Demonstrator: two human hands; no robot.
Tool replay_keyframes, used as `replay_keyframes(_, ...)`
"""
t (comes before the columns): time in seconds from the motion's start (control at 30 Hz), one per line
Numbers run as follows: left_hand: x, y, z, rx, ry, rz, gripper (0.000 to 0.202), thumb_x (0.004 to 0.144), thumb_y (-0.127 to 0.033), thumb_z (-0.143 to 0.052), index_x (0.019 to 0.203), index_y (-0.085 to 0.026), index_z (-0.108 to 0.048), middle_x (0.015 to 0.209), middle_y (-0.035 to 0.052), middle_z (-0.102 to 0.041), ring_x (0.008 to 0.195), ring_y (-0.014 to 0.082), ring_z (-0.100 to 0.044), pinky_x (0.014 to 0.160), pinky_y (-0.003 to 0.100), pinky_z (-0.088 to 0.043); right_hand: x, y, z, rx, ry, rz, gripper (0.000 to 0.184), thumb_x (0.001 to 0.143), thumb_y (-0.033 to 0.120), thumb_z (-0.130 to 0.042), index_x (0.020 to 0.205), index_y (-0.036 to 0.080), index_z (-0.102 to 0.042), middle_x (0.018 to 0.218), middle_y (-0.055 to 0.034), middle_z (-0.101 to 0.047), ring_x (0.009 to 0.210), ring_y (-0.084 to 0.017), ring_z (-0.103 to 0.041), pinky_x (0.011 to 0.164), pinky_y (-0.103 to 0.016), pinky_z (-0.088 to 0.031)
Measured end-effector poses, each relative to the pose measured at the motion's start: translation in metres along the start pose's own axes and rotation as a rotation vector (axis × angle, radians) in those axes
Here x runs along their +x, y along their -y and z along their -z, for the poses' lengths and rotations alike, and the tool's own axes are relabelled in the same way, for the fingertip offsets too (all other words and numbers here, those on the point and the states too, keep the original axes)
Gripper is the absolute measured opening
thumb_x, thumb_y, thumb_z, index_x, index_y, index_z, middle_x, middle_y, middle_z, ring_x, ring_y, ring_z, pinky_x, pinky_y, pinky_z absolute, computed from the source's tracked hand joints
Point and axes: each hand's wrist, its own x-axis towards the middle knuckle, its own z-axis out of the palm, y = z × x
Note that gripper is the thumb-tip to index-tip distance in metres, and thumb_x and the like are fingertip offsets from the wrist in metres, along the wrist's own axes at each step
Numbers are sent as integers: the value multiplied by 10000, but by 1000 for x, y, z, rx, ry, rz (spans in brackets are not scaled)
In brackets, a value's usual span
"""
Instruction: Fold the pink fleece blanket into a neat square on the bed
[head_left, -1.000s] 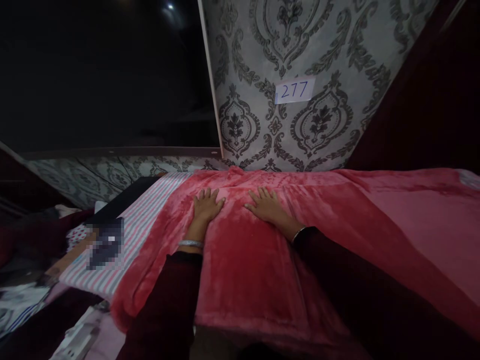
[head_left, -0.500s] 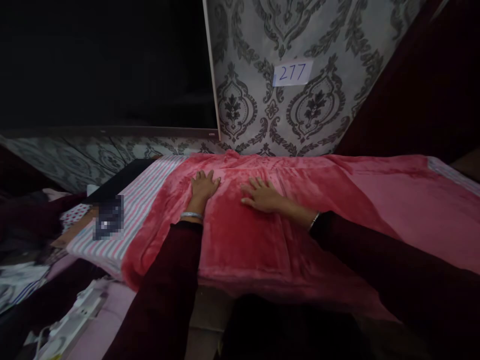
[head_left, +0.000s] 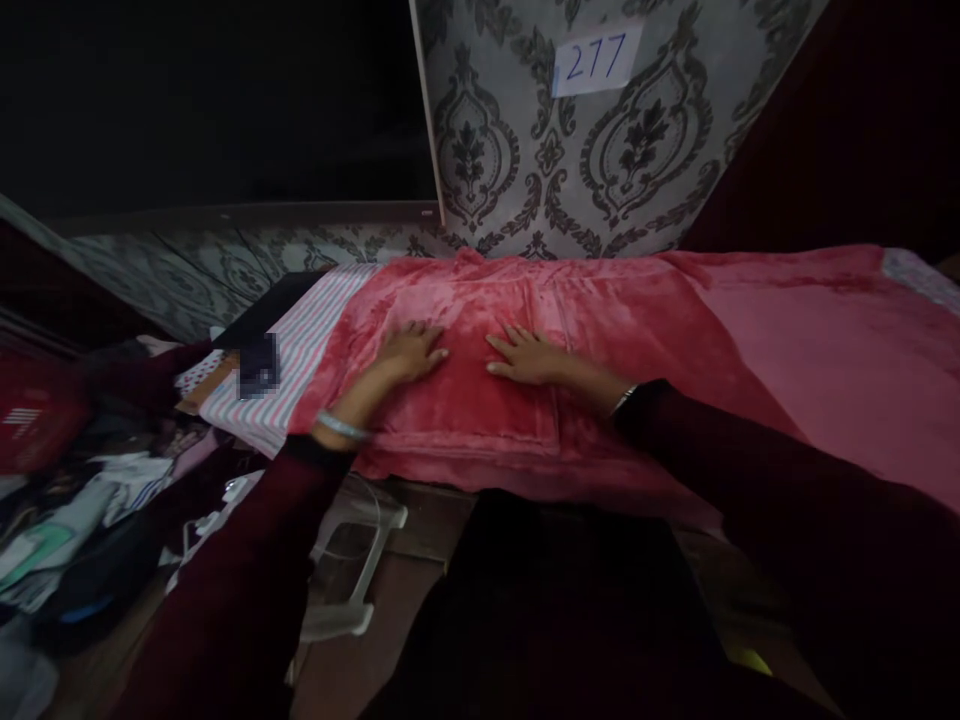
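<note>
A plush pink-red blanket (head_left: pixel 645 330) lies spread over a raised surface against the wall. My left hand (head_left: pixel 409 352) rests flat on it with fingers stretched out, a bangle at the wrist. My right hand (head_left: pixel 529 357) lies flat on the blanket a short way to the right, fingers apart. Both arms are in dark maroon sleeves. Neither hand holds anything.
A striped pink and white cloth (head_left: pixel 292 360) shows under the blanket's left end. Patterned grey wallpaper with a paper label "277" (head_left: pixel 596 58) stands behind. Clutter of clothes and a white frame (head_left: pixel 352 570) lies on the floor at left.
The view has dropped and pulled back, showing more floor. Both hands have slid toward me on the blanket while staying flat.
</note>
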Motion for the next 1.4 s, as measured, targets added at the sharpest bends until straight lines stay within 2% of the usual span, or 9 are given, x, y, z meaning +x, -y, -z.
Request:
replay_keyframes(0.13,-61,-4,-38,-25,-32,-14,674,1040,-563,-382,1651,-304,-265,1748,97,-192,1608,329,-153,1279,564,-130,-36,7,-24,-36,-55,67,865,986,727,-411,1685,251,-229,1742,-108,-94,1587,-397,-38,1264,-578,-91)
replay_keyframes(0.23,-76,-7,-54,-34,-81,25,664,1053,-531,-368,1656,-277,-257,1753,108,-147,1617,325,-98,1286,568,-106,-54,10,-34,-62,-72,81,784,1021,631,-409,1680,236,-251,1738,-107,-113,1590,-378,-68,1267,-557,-101)
replay_keyframes(0.3,-77,-7,-55,-48,-113,18,647,1053,-514,-386,1646,-272,-294,1746,101,-184,1614,316,-122,1292,552,-115,-64,10,-35,-40,-57,77,750,1023,593,-418,1664,222,-304,1725,-109,-187,1581,-376,-139,1266,-545,-142)
replay_keyframes(0.4,-84,-4,-51,-115,-159,-10,583,1054,-457,-411,1592,-235,-418,1692,109,-344,1578,283,-277,1288,502,-202,-84,12,-37,-1,-87,103,702,1015,557,-432,1615,192,-419,1678,-128,-323,1554,-379,-239,1256,-538,-207)
replay_keyframes(0.63,-129,-13,-55,-265,-224,-259,506,993,-412,-572,1473,-250,-574,1585,86,-519,1497,253,-436,1245,465,-357,-128,20,-53,57,-222,170,548,1013,370,-415,1513,208,-571,1556,-102,-519,1467,-339,-422,1220,-529,-321)
replay_keyframes(0.83,-129,-18,-56,-164,-221,-223,462,968,-141,-473,1395,-192,-641,1492,111,-611,1417,226,-541,1209,432,-431,-125,26,-52,28,-266,149,576,961,124,-364,1478,202,-606,1485,-105,-589,1383,-305,-531,1172,-482,-395)
replay_keyframes(1.0,-133,-15,-54,-141,-255,-226,540,912,-34,-405,1366,-180,-658,1458,94,-643,1387,198,-573,1201,417,-445,-132,23,-39,68,-323,162,538,943,77,-387,1354,220,-703,1313,-97,-703,1275,-311,-621,1076,-451,-495)
replay_keyframes(1.23,-146,-17,-72,-124,-314,-258,458,945,-88,-419,1302,-165,-696,1416,130,-669,1359,238,-599,1163,443,-479,-146,24,-50,-18,-288,214,529,908,36,-469,1382,157,-670,1424,-138,-635,1364,-314,-553,1092,-454,-492)
replay_keyframes(1.4,-150,-13,-67,-258,-553,-363,291,1007,-283,-490,1112,-191,-746,1093,111,-784,1035,225,-740,953,394,-588,-148,28,-39,-32,-403,264,242,1016,243,-550,1078,160,-768,1065,-135,-751,1039,-275,-695,981,-428,-524)
